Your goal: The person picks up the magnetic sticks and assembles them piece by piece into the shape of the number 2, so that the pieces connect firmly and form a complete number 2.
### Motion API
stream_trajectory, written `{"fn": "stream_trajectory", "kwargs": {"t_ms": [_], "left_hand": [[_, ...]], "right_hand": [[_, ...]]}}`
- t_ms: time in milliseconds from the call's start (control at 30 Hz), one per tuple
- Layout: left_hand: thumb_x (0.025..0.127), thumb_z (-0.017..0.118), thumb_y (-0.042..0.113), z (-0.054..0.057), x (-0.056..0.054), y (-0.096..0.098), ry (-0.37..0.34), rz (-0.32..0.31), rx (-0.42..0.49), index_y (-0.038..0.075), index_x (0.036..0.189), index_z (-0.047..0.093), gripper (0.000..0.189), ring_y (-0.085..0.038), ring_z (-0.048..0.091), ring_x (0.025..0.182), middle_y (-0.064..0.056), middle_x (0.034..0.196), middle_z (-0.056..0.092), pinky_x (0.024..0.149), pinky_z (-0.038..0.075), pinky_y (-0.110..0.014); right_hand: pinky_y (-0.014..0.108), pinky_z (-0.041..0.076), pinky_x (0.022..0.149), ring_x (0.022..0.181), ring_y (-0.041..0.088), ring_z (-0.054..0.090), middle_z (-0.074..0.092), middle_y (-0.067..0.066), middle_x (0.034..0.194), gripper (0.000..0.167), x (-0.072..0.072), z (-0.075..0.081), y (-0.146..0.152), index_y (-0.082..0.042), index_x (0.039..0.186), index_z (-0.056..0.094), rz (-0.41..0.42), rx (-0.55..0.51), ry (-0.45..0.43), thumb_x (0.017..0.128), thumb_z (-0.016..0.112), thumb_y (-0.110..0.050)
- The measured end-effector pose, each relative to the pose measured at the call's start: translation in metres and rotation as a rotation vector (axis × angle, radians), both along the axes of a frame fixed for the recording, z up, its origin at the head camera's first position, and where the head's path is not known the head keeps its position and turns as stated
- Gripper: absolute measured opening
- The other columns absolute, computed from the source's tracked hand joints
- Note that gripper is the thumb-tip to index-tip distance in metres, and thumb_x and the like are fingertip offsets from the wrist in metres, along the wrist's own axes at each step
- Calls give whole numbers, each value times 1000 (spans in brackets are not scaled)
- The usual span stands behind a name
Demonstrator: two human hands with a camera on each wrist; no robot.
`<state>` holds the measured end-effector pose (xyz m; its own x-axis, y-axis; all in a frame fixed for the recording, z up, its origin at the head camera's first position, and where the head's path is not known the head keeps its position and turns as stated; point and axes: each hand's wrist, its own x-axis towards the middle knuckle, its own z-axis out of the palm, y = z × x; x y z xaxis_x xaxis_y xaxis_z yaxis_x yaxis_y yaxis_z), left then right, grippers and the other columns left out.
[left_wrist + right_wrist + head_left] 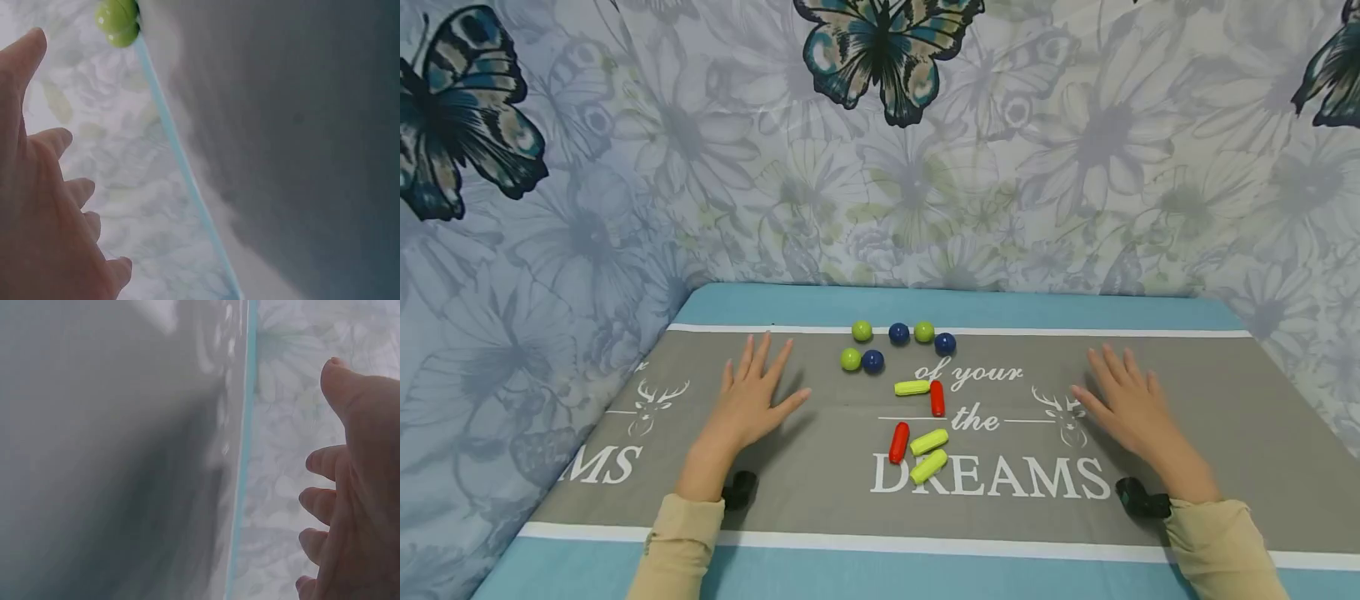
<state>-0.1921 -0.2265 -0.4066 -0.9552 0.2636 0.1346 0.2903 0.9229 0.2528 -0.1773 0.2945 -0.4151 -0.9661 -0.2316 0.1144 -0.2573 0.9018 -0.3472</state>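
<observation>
Fingers (762, 354) of left hand (748, 412) spread, gripping nothing, above grey cloth (820, 467); right hand (1138, 408) likewise. Between hands on bench (970, 307), I see 3 green balls (862, 332) and 3 blue balls (898, 334) toward far edge; closer in, 3 yellow-green cylinders (929, 442) and 2 red cylinders (898, 442) lie around white lettering (1030, 477). Left wrist feed gives me green balls at top.

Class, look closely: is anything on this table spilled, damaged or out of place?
Nothing looks spilled or damaged. The only slight untidiness is the red sticks and yellow-green sticks lying at mixed angles, some over the printed lettering, while the green balls and blue balls sit in loose rows beyond them.
</observation>
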Motion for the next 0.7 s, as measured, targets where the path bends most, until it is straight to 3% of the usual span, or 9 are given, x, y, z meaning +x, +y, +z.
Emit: {"fn": "stream_trajectory", "kwargs": {"t_ms": [167, 267, 367, 467, 567, 700], "left_hand": [[90, 53, 53, 17, -2, 19, 24, -96, 82, 17, 151, 14, 80, -32, -4, 139, -13, 154, 0, 105, 5, -60], [91, 60, 41, 24, -3, 39, 17, -155, 205, 15, 150, 22, 74, -33, 12, 138, -11, 154, 9, 104, 18, -57], [90, 65, 27, 23, -6, 63, 10, -239, 364, 9, 144, 37, 64, -34, 32, 131, -12, 148, 29, 100, 31, -51], [88, 67, 19, 16, -12, 85, -74, -319, 525, 3, 136, 48, 53, -32, 45, 122, -15, 137, 46, 98, 38, -42], [88, 67, 14, 7, -19, 100, -221, -361, 637, -3, 132, 50, 49, -29, 49, 118, -17, 132, 50, 96, 40, -35], [88, 67, 10, -3, -27, 111, -301, -398, 643, -8, 130, 49, 49, -28, 48, 120, -20, 131, 50, 96, 40, -35]], "right_hand": [[65, -1, 101, 135, 44, -3, 10, 29, 149, 73, -17, 16, -24, 2, 147, 16, 71, -21, 4, 98, 42, -45], [63, 6, 103, 135, 45, 6, 14, 29, 148, 71, -32, 20, -43, 3, 146, 20, 128, -63, 0, 98, 45, -42], [60, 15, 103, 134, 44, 16, 21, 28, 147, 66, -48, 17, -65, 2, 146, 24, 162, -160, -26, 98, 48, -38], [56, 26, 101, 130, 41, 28, 31, 25, 144, 59, -63, 10, -87, 1, 143, 32, 159, -321, -59, 97, 52, -32], [51, 34, 98, 124, 39, 40, 41, 25, 137, 51, -79, 2, -108, 3, 137, 41, 147, -498, -83, 95, 57, -23], [45, 40, 95, 117, 36, 49, 47, 24, 131, 48, -96, -2, -134, 6, 132, 46, 134, -597, -123, 93, 61, -17]]}}
